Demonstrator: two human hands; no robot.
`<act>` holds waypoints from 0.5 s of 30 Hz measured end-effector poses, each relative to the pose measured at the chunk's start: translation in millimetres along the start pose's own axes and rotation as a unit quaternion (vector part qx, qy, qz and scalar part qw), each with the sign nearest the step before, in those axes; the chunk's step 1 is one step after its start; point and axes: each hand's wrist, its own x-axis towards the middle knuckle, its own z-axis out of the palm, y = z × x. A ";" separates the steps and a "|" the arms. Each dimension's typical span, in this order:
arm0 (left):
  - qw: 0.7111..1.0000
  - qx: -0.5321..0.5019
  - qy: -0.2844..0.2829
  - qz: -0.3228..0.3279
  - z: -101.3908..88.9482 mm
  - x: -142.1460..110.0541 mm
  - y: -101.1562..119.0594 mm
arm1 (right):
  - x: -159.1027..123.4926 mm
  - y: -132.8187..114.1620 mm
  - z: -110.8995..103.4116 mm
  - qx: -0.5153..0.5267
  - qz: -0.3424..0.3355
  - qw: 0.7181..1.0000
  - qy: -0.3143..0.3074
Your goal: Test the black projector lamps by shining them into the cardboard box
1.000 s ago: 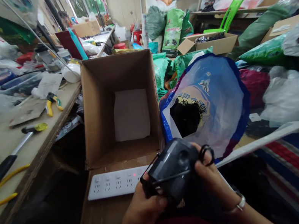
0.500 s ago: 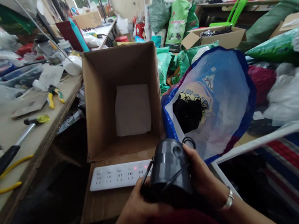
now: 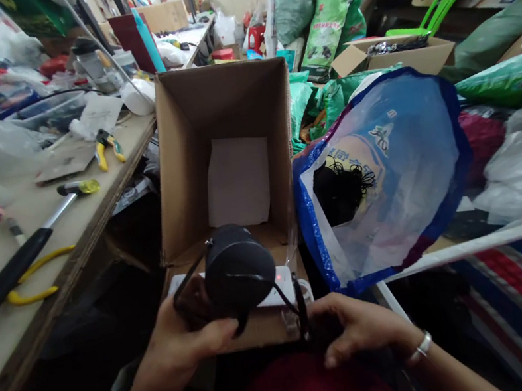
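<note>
My left hand (image 3: 193, 342) is closed around a black cylindrical device (image 3: 238, 267), its rounded end facing up and toward me; I cannot make out its kind. A thin black strap (image 3: 301, 306) loops from the device toward my right hand (image 3: 350, 328). That hand has its thumb and forefinger apart, with the strap right by its fingertips; whether they touch is unclear. Behind the device, a white power strip (image 3: 282, 281) with a red light lies on the flap of an open cardboard box (image 3: 225, 104). A pale sheet (image 3: 238, 182) lies inside this box.
To the right gapes a blue-rimmed woven bag (image 3: 417, 161) with black corded items (image 3: 341, 191) inside. On the left bench (image 3: 129, 138) lie pliers (image 3: 107, 148) and a black-handled tool (image 3: 13, 279). A white frame (image 3: 500, 235) with striped fabric stands at lower right.
The black device has moved left and turned its rounded end up. My right hand has come off it and sits apart at the right. The view has shifted slightly.
</note>
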 end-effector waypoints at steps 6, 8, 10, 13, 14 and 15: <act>0.994 -0.008 0.054 0.092 -23.5 -3.1 5.7 | 5.9 -4.9 10.1 -0.188 -0.022 0.982 -0.026; 0.994 -0.015 0.035 0.099 -25.9 -3.8 5.3 | 10.8 -13.7 14.2 -0.210 -0.041 0.977 -0.014; 0.996 -0.023 0.019 0.086 -24.4 -5.3 5.5 | 17.1 -21.9 22.9 -0.238 -0.044 0.970 -0.028; 0.997 -0.037 0.019 0.063 -18.1 -9.0 8.5 | 27.3 -24.9 43.2 -0.278 -0.015 0.958 -0.065; 0.997 -0.041 0.021 0.061 -16.2 -10.2 10.2 | 30.6 -22.5 50.0 -0.284 -0.010 0.957 -0.065; 0.997 -0.043 0.024 0.064 -14.9 -11.1 12.0 | 33.8 -18.5 55.6 -0.284 -0.013 0.957 -0.056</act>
